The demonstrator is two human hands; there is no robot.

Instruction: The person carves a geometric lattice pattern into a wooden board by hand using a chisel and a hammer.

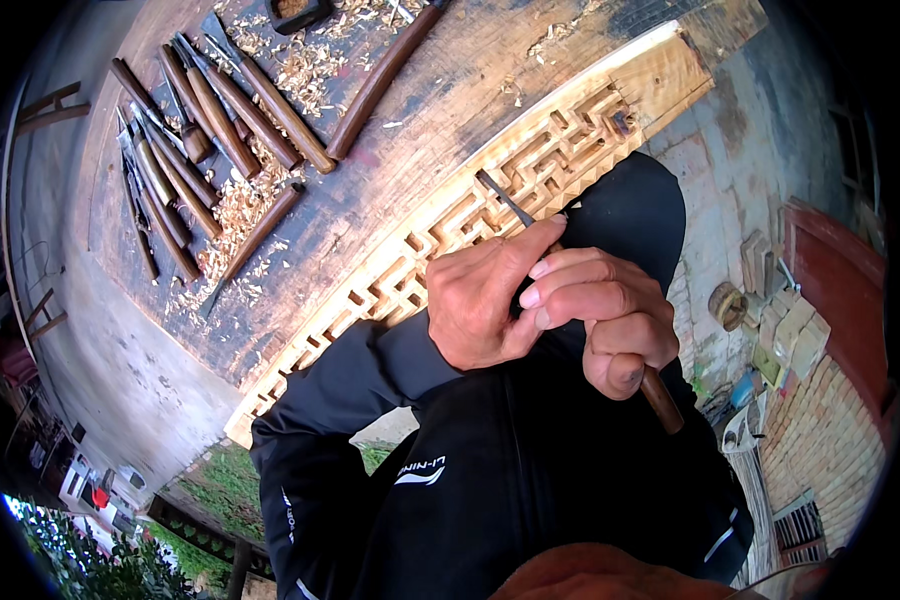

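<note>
My right hand is closed round the brown wooden handle of a carving chisel, whose butt sticks out below the fist. Its dark, narrow blade slants up and left, the tip over the carved pattern of a pale wooden board. My left hand is closed at the front of the handle, its index finger along the chisel beside the right fingertips. The left wrist lies against the board's near edge. Stepped, interlocking grooves are cut along the board; my hands and left sleeve hide part of its near side.
The board lies along the near edge of a worn wooden workbench. Several wood-handled chisels lie at the far left among wood shavings. A longer wooden handle and a small dark box lie farther back. Bricks are stacked at right.
</note>
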